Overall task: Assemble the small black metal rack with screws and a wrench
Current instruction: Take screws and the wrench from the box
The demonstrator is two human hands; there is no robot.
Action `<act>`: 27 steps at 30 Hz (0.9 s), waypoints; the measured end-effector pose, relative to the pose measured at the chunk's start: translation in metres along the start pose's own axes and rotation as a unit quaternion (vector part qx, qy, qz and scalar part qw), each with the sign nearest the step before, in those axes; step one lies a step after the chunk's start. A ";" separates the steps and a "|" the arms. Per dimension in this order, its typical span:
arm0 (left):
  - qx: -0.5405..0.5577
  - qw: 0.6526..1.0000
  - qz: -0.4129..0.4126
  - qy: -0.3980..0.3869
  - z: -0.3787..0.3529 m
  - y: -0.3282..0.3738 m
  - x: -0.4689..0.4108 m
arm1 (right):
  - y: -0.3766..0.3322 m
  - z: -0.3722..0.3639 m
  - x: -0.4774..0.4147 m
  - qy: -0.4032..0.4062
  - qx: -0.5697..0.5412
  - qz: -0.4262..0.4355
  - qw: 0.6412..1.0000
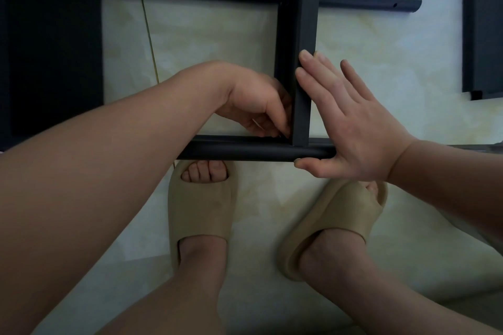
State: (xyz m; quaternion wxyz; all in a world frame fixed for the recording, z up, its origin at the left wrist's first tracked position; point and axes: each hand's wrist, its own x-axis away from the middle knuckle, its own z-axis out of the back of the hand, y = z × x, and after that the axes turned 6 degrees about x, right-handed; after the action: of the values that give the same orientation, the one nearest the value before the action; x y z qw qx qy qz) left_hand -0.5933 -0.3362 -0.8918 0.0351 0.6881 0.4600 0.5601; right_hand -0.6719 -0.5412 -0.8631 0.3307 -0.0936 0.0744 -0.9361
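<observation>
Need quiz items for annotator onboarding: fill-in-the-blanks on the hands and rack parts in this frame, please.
1. The right hand presses the black crossbar with its fingers ___.
2. The left hand curls its fingers where the crossbar meets the ___ tube.
3. The far tube has a small ___ close to its right end.

Missing words: straight; near; hole.

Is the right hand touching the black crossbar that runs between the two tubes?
Touching. The head view shows the right hand with its straight fingers laid flat against the right edge of the crossbar, with no gap.
</observation>
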 end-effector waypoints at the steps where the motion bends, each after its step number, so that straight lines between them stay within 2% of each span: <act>1: 0.003 1.000 0.006 0.001 0.000 0.000 0.000 | 0.000 0.000 0.000 0.000 0.000 0.000 1.000; 5: -0.017 1.000 0.026 -0.003 -0.002 -0.002 -0.001 | 0.000 -0.002 0.000 0.001 0.001 0.002 1.000; 14: -0.011 1.000 0.000 0.006 0.001 0.000 0.000 | 0.001 -0.001 0.000 0.000 0.002 0.001 1.000; 19: -0.014 1.000 0.023 0.005 0.001 -0.001 -0.001 | 0.001 -0.002 0.000 0.001 0.004 0.004 1.000; 27: -0.007 1.000 0.009 0.005 -0.001 0.001 -0.002 | 0.001 -0.003 0.000 0.004 0.004 0.003 1.000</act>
State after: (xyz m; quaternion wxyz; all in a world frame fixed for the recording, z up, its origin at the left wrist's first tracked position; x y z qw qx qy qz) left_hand -0.5936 -0.3383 -0.8926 0.0327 0.6894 0.4500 0.5668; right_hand -0.6720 -0.5416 -0.8657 0.3336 -0.0888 0.0724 -0.9357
